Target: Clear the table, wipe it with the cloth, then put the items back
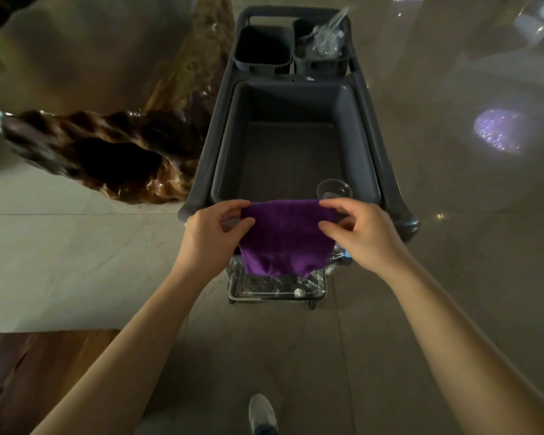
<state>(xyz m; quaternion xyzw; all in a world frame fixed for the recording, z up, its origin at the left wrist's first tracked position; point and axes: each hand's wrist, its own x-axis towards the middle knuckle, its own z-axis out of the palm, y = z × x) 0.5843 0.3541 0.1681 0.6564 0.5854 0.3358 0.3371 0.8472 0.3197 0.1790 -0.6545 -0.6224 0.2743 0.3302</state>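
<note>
A grey cart carries a large tub, holding a clear cup, and two small bins.

A dark grey cart stands on the shiny tile floor. It holds 1 big tub and 2 small bins. The right bin has crumpled clear plastic. A white shoe shows below.
</note>
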